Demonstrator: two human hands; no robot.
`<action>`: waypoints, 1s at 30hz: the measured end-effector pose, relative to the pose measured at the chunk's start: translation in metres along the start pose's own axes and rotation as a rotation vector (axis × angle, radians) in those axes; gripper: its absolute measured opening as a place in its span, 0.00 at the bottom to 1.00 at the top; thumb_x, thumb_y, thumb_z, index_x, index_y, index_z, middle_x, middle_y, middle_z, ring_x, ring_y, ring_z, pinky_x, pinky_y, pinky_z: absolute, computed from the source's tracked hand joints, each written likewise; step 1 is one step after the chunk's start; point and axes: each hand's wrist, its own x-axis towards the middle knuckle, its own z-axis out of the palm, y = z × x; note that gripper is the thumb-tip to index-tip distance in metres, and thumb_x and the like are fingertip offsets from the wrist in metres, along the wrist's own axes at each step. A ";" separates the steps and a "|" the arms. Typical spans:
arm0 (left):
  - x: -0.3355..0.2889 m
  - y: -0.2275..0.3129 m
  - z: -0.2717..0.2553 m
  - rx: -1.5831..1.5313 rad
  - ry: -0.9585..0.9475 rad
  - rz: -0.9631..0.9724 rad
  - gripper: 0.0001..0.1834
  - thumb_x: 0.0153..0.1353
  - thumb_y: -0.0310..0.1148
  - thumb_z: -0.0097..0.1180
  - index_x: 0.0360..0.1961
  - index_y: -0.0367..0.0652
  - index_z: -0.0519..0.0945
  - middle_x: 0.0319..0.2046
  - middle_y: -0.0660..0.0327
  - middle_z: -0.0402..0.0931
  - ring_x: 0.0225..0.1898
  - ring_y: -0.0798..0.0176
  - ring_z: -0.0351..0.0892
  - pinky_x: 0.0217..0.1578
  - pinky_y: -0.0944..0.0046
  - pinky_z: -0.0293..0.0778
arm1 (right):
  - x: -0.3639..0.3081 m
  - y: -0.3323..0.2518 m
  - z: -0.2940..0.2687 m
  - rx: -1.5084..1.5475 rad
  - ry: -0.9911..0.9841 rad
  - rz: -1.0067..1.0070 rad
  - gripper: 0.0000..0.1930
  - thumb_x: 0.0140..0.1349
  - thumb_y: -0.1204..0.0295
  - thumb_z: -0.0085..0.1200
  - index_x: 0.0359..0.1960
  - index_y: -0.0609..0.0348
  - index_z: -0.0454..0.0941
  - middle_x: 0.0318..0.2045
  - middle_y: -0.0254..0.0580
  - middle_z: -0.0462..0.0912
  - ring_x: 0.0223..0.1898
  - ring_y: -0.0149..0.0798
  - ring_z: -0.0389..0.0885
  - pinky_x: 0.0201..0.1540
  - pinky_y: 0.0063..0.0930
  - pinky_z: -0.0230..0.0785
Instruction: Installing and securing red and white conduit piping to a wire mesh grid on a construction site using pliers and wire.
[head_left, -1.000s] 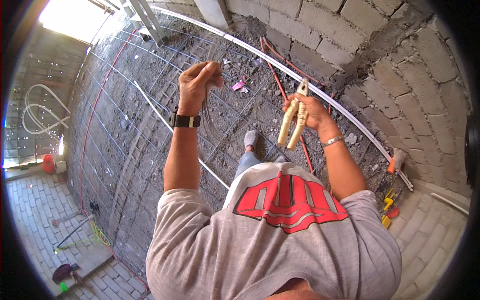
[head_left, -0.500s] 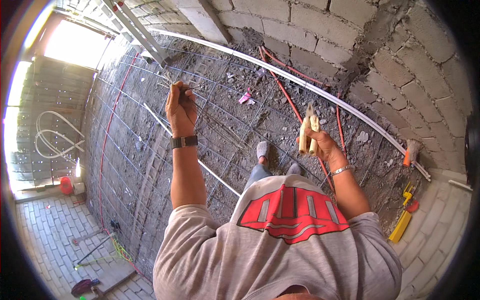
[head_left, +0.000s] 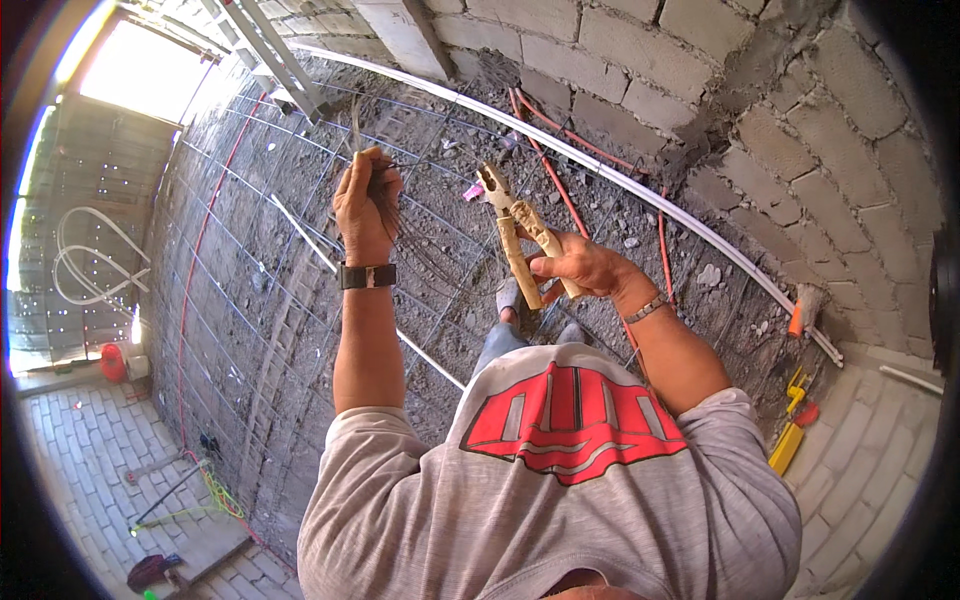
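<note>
My left hand (head_left: 366, 205) is closed around a bundle of thin dark tie wires (head_left: 386, 204), whose loose ends trail toward the ground and stick up past my fingers. In my right hand (head_left: 592, 266) is a pair of pliers (head_left: 499, 196) with thick tan wrapped handles. The handles are spread, and the jaws point up and left toward the wires, a short gap away from my left hand. Beneath both hands lies a grid of steel bars (head_left: 440, 222) over dark rubble ground.
White pipes (head_left: 600, 165) run along the block wall (head_left: 660, 60). Orange conduits (head_left: 560, 180) come off near them. A ladder (head_left: 265, 55) stands at the far left. One thin white pipe (head_left: 305, 232) crosses the grid. A yellow tool (head_left: 787, 447) lies at right.
The pliers have moved left and up toward the wire bundle. Their handles have spread apart and their jaws now tilt left. My left hand has shifted slightly, still gripping the wires.
</note>
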 end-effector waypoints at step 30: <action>-0.027 -0.004 -0.032 0.137 0.093 -0.007 0.14 0.63 0.36 0.51 0.38 0.33 0.78 0.30 0.58 0.77 0.26 0.67 0.78 0.24 0.73 0.77 | -0.004 0.008 0.021 -0.251 0.076 0.110 0.31 0.55 0.62 0.54 0.58 0.63 0.60 0.39 0.41 0.75 0.37 0.35 0.78 0.31 0.30 0.78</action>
